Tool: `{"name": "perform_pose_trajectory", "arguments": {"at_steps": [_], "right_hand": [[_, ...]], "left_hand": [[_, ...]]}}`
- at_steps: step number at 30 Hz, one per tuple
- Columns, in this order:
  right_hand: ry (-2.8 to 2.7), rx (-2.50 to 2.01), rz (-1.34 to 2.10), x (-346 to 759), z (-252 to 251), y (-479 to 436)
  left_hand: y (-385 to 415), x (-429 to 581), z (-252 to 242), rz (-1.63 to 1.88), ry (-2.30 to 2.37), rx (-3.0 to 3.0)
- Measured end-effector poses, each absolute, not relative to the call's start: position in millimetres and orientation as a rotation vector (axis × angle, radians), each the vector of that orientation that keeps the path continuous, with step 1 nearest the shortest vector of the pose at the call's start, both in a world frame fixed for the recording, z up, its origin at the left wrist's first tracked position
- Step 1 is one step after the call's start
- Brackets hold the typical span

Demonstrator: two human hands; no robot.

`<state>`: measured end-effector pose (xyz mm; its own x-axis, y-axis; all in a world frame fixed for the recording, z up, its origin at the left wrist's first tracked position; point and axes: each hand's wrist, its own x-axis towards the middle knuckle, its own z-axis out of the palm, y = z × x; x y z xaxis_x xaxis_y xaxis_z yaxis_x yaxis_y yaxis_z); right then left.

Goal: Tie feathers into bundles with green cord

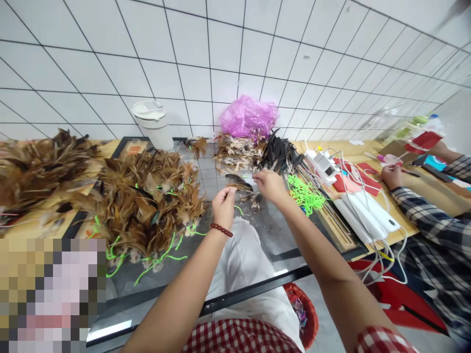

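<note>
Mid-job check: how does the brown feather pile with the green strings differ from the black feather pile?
Colour: the brown feather pile is mostly tawny; the black feather pile is dark and glossy.
Size: the brown feather pile spreads much wider than the black feather pile.
Place: the brown feather pile lies left of the left hand, the black feather pile beyond the right hand.
Shared: both are heaped feathers.

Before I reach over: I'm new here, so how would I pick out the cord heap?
Below the tiled wall, find the dark tabletop. Right of the right hand lies the cord heap: a bright green tangle, unlike the black feathers nearby.
</note>
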<state>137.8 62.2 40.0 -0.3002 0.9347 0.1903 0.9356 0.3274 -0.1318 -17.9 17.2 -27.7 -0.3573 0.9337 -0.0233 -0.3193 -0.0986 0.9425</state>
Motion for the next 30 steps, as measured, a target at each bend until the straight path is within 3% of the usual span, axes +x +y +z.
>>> {"name": "perform_pose_trajectory", "arguments": {"at_steps": [5, 10, 14, 18, 26, 30], "right_hand": [[-2.465, -1.861, -0.014, 98.9, 26.1, 114.5], [-2.441, -1.868, -0.019, 103.0, 35.5, 108.3], [-2.425, -1.718, 0.258, 146.8, 51.0, 63.4], [-2.454, -1.568, 0.649, 174.2, 35.0, 19.3], [-2.215, -1.512, 0.531, 150.0, -8.2, 11.7], [-1.876, -1.399, 0.792, 150.7, -3.5, 8.9]], "left_hand": [[18.2, -18.6, -31.9, 1.626, 1.218, 0.813], [18.9, -19.7, -33.7, 1.611, 1.246, 0.845], [20.4, -19.9, -36.7, 1.612, 1.256, 0.853], [21.9, -18.6, -38.4, 1.613, 1.265, 0.857], [20.2, -18.6, -35.5, 1.594, 1.235, 0.84], [20.2, -19.0, -34.6, 1.596, 1.215, 0.851]]}}
